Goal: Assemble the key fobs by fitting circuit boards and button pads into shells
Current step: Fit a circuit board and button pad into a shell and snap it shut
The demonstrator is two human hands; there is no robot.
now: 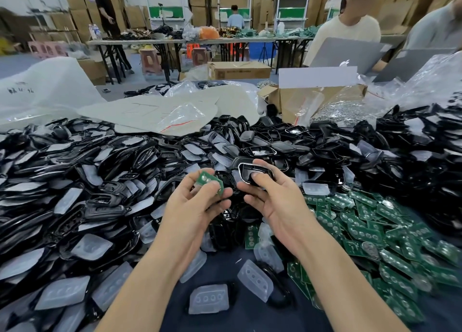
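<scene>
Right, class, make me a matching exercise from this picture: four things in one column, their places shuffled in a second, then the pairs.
Things:
1 held board
2 held shell
3 board pile
4 laptop

Places:
A in the right hand
B in the left hand
C far side, right
D heaped, near right

Pairs: 1-B, 2-A, 3-D, 4-C

Light: bright, even, overhead (shadows soft)
Glare: white glints on glossy shells
Focus: background soft, slightly smeared
Edges: wide-angle bending
</scene>
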